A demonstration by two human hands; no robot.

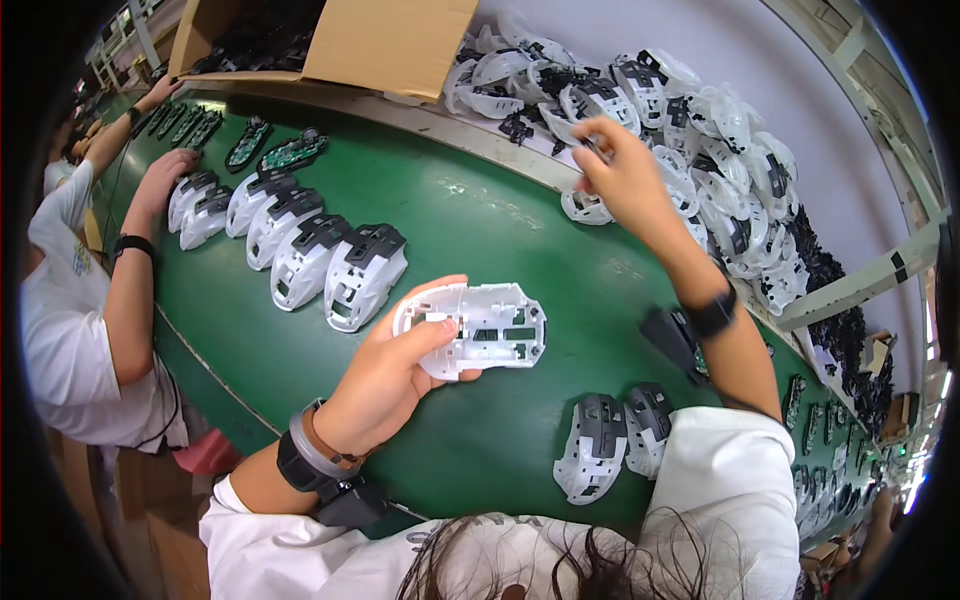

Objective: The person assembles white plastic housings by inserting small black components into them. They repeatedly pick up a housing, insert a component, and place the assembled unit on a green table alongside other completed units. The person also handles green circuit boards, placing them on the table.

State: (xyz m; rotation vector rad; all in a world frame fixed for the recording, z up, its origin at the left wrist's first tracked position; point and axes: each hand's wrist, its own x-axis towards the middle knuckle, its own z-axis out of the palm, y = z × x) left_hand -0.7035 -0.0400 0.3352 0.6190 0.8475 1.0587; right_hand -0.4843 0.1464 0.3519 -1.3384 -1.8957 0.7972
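My left hand (385, 365) grips a white plastic mouse shell (500, 345) over the bench, its hollow inner side up and my thumb pressed inside. My right hand (622, 170) is raised at the bench's far edge, in front of a heap of mouse shells (720, 190). Its thumb and fingers are curled together; whether anything small sits between them is too fine to see. Between my arms and toward me, two white and grey mouse shells (590, 450) lie on the green bench.
A row of mouse shells (300, 260) and green circuit boards (290, 150) spans the left. A co-worker's hand (170, 170) reaches there. An open cardboard box (390, 45) stands at the back. More circuit boards (795, 400) and a slanted metal rail (860, 280) are on the right.
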